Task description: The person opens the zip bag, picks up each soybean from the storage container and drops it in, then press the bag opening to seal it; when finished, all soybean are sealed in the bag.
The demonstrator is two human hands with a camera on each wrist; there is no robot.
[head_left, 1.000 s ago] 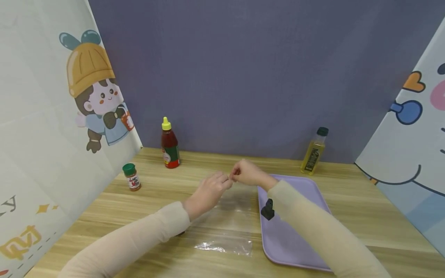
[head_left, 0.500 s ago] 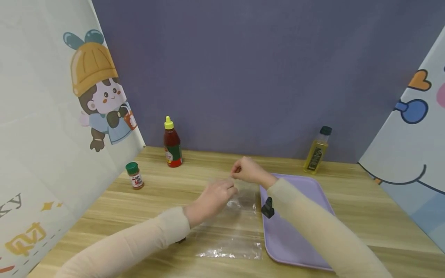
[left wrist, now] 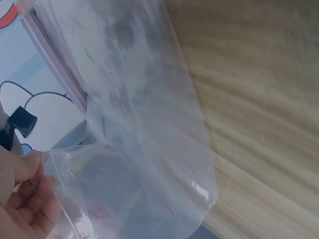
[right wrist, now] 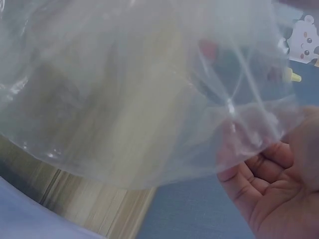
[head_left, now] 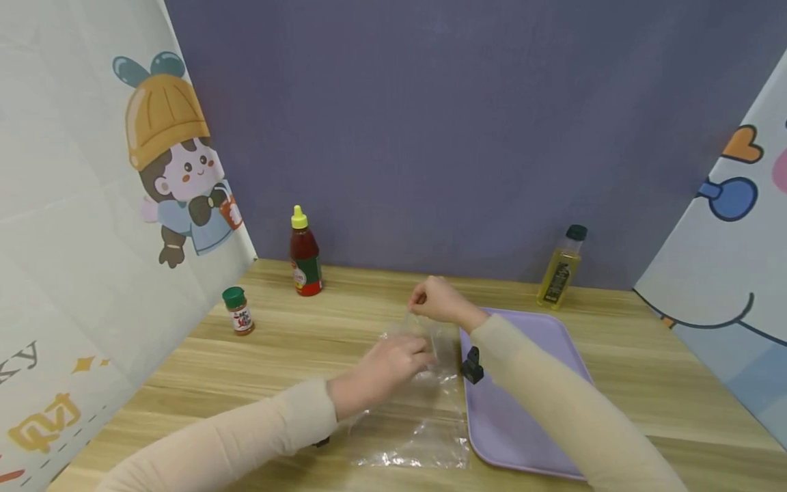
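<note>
A clear plastic bag (head_left: pixel 418 434) spreads over the wooden table, its near edge crinkled and shiny. My right hand (head_left: pixel 439 301) pinches the bag's far edge between thumb and fingertips and holds it up. Below and nearer, my left hand (head_left: pixel 393 369) grips the bag with curled fingers, which are blurred and partly hidden behind the hand. In the left wrist view the raised plastic (left wrist: pixel 149 124) stretches away from the pinching right fingers (left wrist: pixel 42 204). From the right wrist, the film (right wrist: pixel 134 109) sags loosely beside the right hand (right wrist: pixel 279 184).
A lilac tray (head_left: pixel 522 410) lies on the right, partly under my right forearm. A red sauce bottle (head_left: pixel 305 263) and a green-capped seasoning jar (head_left: pixel 238 312) stand at the left. An oil bottle (head_left: pixel 561 270) stands at the back right, before the dark wall.
My left hand has drawn down and toward me, away from the right hand, and the plastic between them has lifted. The right hand stays nearly in place, pinching the far edge.
</note>
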